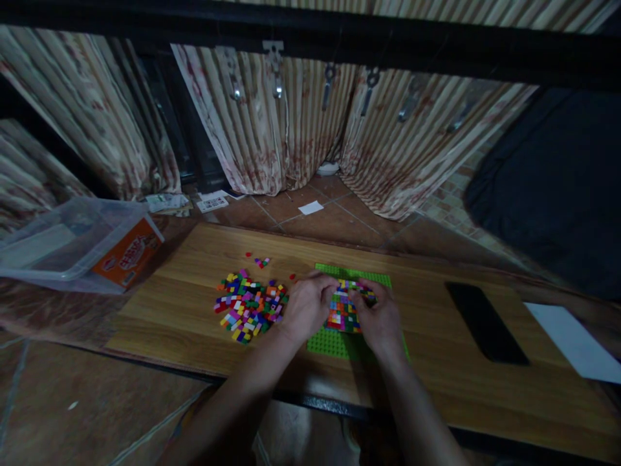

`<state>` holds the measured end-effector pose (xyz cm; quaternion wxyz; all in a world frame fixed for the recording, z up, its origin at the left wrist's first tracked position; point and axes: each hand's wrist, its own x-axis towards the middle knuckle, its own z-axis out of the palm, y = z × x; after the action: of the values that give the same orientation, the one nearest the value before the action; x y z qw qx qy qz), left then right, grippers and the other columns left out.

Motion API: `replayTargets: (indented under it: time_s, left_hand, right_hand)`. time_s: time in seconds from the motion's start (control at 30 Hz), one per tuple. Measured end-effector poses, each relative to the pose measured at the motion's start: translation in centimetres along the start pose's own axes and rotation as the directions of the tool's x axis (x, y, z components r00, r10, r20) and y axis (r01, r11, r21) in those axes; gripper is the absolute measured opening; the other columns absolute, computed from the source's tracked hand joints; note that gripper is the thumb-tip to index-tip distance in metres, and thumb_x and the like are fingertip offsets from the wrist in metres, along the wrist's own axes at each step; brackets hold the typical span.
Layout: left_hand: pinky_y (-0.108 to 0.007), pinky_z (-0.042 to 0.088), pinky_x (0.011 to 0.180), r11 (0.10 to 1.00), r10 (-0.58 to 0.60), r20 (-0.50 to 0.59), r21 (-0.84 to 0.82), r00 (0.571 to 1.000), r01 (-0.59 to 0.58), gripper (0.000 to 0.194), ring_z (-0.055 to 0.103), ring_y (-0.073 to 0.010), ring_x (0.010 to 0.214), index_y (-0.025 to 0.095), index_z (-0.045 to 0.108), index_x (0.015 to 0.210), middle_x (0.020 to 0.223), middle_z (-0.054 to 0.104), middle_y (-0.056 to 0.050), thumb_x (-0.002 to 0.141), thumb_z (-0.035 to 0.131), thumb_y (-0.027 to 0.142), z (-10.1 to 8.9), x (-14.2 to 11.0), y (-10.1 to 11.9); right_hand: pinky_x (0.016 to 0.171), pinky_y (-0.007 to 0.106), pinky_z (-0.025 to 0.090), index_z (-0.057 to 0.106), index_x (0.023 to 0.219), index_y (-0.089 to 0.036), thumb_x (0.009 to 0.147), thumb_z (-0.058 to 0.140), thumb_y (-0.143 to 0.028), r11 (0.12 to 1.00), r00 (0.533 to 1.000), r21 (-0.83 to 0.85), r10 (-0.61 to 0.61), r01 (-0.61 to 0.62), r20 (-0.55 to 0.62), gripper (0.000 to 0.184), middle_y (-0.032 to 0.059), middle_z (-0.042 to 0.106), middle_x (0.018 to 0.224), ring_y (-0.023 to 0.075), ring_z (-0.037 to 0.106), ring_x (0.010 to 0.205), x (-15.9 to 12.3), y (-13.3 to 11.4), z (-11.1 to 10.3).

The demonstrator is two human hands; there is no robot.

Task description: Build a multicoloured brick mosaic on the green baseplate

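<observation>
A block of multicoloured toy bricks (343, 315) sits on a green studded baseplate (330, 344). My left hand (308, 303) reaches over the left side of the block, fingers curled in and closed at its upper left edge. From the right, my right hand (381, 316) closes on the same block, thumb and fingers bent over its upper right part. Both hands cover some of the bricks, and whether a single loose brick is between the fingertips is hidden. Left of my left hand lies a heap of loose toy bricks (252, 304) in many colours.
The baseplate rests on a low wooden table (184, 310). A clear plastic bin (72, 246) with an orange label stands at the left. To the right lie a black phone-like slab (485, 321) and white paper (575, 340). Striped curtains (272, 129) hang behind a dark bar (310, 39).
</observation>
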<state>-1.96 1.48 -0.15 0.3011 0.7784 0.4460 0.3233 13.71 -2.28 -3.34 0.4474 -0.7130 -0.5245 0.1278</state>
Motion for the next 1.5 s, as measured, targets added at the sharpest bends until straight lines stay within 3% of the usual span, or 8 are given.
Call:
replayTargets:
  time_s: [0.3,0.73,0.9,1.03,1.3,1.5]
  left_hand:
    - [-0.034,0.041,0.088,0.985,0.082,-0.009,0.155,0.997,-0.08,0.021,0.055,-0.019,0.096,0.027,0.075,0.089,0.097,0.064,-0.004,0.087,0.054,0.023,1.6,1.2,0.1]
    - [-0.034,0.042,0.09,0.997,-0.066,-0.115,0.032,0.991,0.07,0.009,0.056,-0.0196,0.096,0.023,0.072,0.076,0.094,0.066,-0.002,0.073,0.066,0.017,2.4,2.2,0.4]
    - [-0.03,0.045,0.078,0.969,-0.239,-0.125,-0.088,0.963,0.23,0.015,0.058,-0.0181,0.084,0.019,0.072,0.08,0.087,0.065,-0.004,0.065,0.071,0.019,3.1,3.0,-0.5]
    - [-0.024,0.043,0.064,0.944,-0.312,-0.101,-0.144,0.945,0.296,0.022,0.055,-0.0136,0.066,0.018,0.071,0.083,0.068,0.061,0.0,0.061,0.07,0.018,3.8,3.7,-1.2]
    - [-0.02,0.032,0.047,0.914,-0.351,-0.007,-0.221,0.936,0.341,0.022,0.045,-0.009,0.048,0.016,0.069,0.085,0.054,0.054,0.005,0.063,0.067,0.02,3.8,3.6,-1.4]
    - [-0.023,0.047,0.064,0.936,-0.26,-0.033,-0.254,0.965,0.243,0.025,0.061,-0.0141,0.071,0.015,0.069,0.092,0.08,0.069,-0.003,0.067,0.067,0.018,3.0,2.7,-0.7]
  right_hand:
    - [0.081,0.04,0.05,0.069,0.105,-0.019,0.078,0.057,-0.052,0.929,0.962,0.247,0.265,-0.274,0.073,0.045,0.0089,0.071,0.1,0.0245,0.065,0.092,0.5,0.8,-0.4]
    - [0.081,0.039,0.05,0.07,0.103,-0.019,0.079,0.057,-0.051,0.921,0.974,0.316,0.213,-0.228,0.081,0.042,0.0087,0.071,0.099,0.0231,0.065,0.09,0.5,0.9,-0.5]
    - [0.082,0.04,0.049,0.068,0.105,-0.018,0.078,0.058,-0.048,0.917,0.964,0.297,0.251,-0.266,0.09,0.042,0.0095,0.07,0.1,0.0241,0.064,0.092,0.4,1.0,-0.2]
    - [0.087,0.041,0.047,0.067,0.107,-0.02,0.078,0.058,-0.044,0.939,0.972,0.249,0.228,-0.236,0.059,0.039,0.0086,0.067,0.105,0.0231,0.062,0.095,0.1,1.1,0.2]
    - [0.088,0.04,0.047,0.066,0.108,-0.021,0.078,0.058,-0.043,0.955,0.985,0.241,0.168,-0.173,0.039,0.038,0.0084,0.066,0.106,0.0226,0.061,0.095,-0.1,1.4,0.3]
    - [0.084,0.039,0.049,0.066,0.108,-0.019,0.078,0.057,-0.047,0.926,0.97,0.289,0.228,-0.242,0.081,0.042,0.0085,0.068,0.104,0.0227,0.063,0.093,0.1,1.5,0.2]
